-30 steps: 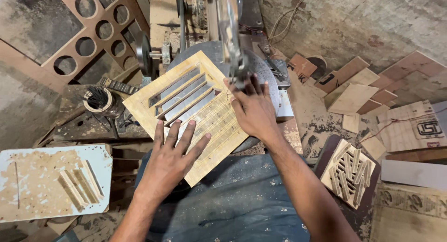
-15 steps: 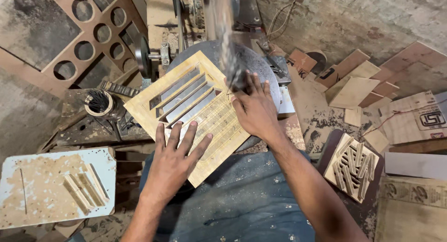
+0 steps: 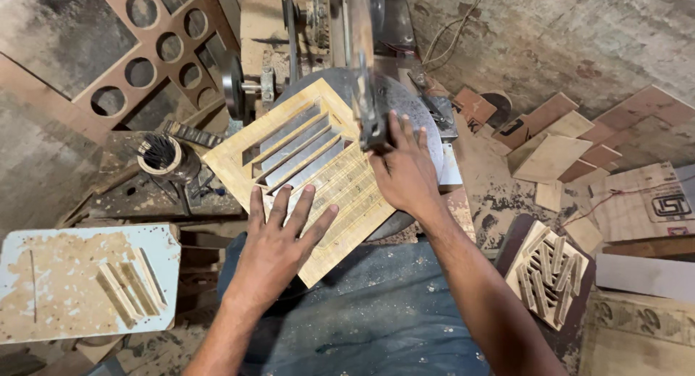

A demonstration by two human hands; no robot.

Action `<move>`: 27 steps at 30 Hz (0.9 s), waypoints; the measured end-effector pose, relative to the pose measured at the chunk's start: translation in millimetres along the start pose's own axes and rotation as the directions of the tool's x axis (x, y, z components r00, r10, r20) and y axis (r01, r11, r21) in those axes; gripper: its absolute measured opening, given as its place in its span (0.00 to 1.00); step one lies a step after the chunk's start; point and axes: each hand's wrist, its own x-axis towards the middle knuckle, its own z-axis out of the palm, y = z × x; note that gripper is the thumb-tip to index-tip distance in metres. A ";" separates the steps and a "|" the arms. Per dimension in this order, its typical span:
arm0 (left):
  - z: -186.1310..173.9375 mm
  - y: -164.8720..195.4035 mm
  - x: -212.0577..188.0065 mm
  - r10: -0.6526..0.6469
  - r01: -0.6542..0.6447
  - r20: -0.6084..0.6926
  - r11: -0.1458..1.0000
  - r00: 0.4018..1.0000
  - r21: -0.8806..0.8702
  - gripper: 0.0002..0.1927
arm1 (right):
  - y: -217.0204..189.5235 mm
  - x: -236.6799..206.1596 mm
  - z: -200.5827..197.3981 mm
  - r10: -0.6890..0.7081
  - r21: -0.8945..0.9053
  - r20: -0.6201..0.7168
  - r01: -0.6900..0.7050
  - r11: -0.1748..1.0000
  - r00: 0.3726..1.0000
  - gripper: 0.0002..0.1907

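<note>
My left hand [image 3: 279,238] lies flat, fingers spread, on the pale square wooden panel with slanted slots [image 3: 311,170]. My right hand [image 3: 407,170] presses open on its far corner, just beside the saw blade [image 3: 365,94].

Both forearms are left bare; no sleeves, gloves, rings or wristbands are seen on the left hand [image 3: 279,238] or the right hand [image 3: 405,170]. The lap is covered by dusty blue-grey cloth [image 3: 376,325] flecked with pale specks.
</note>
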 end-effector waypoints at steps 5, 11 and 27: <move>-2.2 0.8 1.7 -0.003 0.001 -0.057 0.999 0.998 -0.039 0.38 | 1.3 2.6 1.7 0.009 0.053 -0.013 -0.009 0.999 1.000 0.21; -2.6 2.7 4.9 -0.011 0.009 -0.057 1.000 0.998 -0.029 0.36 | 2.7 4.1 1.4 -0.003 0.108 -0.057 0.009 0.994 0.998 0.22; 8.9 2.4 6.4 -0.028 0.023 -0.065 0.997 0.997 -0.069 0.34 | 10.3 10.1 5.6 0.024 -0.007 0.021 -0.024 1.000 1.000 0.19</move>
